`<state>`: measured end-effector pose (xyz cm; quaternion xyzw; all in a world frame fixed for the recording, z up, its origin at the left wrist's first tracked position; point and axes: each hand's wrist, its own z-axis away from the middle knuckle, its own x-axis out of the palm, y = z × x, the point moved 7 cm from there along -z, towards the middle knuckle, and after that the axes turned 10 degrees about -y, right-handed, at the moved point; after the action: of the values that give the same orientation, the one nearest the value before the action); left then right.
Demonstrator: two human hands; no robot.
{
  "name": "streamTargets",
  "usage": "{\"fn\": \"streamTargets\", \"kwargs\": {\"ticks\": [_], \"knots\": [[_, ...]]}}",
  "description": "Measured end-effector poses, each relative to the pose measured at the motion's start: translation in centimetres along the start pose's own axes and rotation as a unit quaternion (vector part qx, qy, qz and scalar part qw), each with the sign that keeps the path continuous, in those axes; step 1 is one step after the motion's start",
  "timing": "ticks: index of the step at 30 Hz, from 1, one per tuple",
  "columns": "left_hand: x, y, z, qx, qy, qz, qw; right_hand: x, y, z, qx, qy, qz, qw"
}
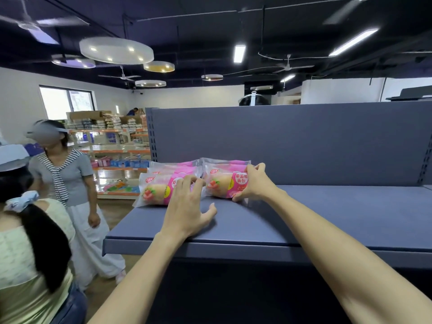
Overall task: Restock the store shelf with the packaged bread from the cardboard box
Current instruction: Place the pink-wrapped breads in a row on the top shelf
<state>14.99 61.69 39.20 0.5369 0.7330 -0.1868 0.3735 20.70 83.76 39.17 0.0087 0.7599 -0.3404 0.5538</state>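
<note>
On the blue-grey store shelf (327, 213), pink strawberry bread packs are lying in two short rows at the left end, against the upright back panel (292, 141). The left hand (187, 206) is reaching with fingers spread and loosely bent, fingertips touching the front left bread pack (155, 189). The right hand (253, 183) is gripping the right end of the front right bread pack (224, 183), fingers curled over the top, thumb underneath. More packs are sitting just behind both. Left of the shelf, two people are standing close in the aisle: one in a striped top (67, 174), one in a pale green top (28, 265). Stocked orange shelving (117, 150) is showing beyond.
</note>
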Motion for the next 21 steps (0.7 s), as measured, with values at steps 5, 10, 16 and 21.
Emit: {"fn": "streamTargets", "kwargs": {"ticks": [5,10,16,21], "knots": [[0.1,0.0,0.0,-0.005,-0.003,0.001,1.0,0.1,0.0,0.2,-0.04,-0.034,-0.015,0.998],[-0.1,0.1,0.1,-0.003,-0.001,0.002,1.0,-0.4,-0.9,0.3,-0.098,0.023,-0.023,0.995],[0.0,0.0,0.0,-0.003,-0.001,-0.001,1.0,0.0,-1.0,0.4,-0.086,0.094,0.015,0.992],[0.1,0.0,0.0,-0.001,0.001,-0.003,1.0,-1.2,-4.5,2.2,-0.167,0.2,0.225,0.939]]}}
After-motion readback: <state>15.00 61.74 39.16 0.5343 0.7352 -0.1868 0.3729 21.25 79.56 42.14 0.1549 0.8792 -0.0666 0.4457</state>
